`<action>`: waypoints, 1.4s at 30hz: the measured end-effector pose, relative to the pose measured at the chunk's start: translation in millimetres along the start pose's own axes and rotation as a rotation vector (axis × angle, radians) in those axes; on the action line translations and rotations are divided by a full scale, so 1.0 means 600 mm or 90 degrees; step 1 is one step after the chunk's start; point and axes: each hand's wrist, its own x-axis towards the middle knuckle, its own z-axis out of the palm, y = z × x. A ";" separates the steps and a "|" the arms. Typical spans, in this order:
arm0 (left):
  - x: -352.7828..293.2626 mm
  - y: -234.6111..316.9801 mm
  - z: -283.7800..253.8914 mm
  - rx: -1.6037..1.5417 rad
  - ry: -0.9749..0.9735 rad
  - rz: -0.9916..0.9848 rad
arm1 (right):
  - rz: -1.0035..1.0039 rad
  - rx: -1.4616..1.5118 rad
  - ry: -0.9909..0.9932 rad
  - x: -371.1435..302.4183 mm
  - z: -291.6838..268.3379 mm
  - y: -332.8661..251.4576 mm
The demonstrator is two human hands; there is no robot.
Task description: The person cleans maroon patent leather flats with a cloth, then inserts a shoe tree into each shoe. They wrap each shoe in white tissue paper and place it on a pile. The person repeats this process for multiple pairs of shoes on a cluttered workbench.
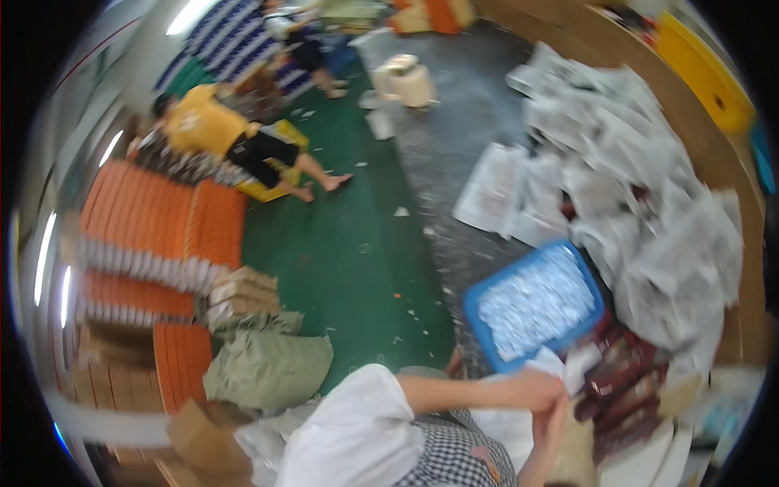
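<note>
My left arm, in a white sleeve, reaches across to the right, and my left hand (540, 390) is bent with its fingers seemingly closed. Just below it, my right hand (552, 424) meets it from the lower edge. Motion blur and overlap hide the right fingers. A pale white sheet or bag (547, 361) sticks up right beside the hands; whether it is gripped cannot be made out. Ahead of the hands stands a blue tray (475, 312) filled with small white-and-blue packets (540, 300). Dark red wrapped items (625, 373) lie in a pile to the right.
Translucent white bags (633, 162) heap up along a cardboard wall (714, 138) at right. White rolls (410, 84) stand farther off on the dark surface. On the left are orange stacks (138, 203) and a pale green sack (272, 365). A person in yellow (207, 122) bends over beyond.
</note>
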 end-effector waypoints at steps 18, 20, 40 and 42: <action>-0.079 -0.081 -0.007 -0.545 0.295 0.048 | -0.112 -0.785 0.237 -0.063 0.089 -0.092; -0.073 -0.076 -0.011 -0.633 0.238 0.001 | -0.165 -0.721 0.275 -0.068 0.099 -0.093; -0.016 -0.067 -0.107 -0.714 0.320 -0.080 | -0.383 -0.965 0.011 -0.137 0.054 -0.138; -0.011 -0.048 -0.089 -0.744 0.240 -0.050 | -0.301 -0.713 0.051 -0.126 0.046 -0.128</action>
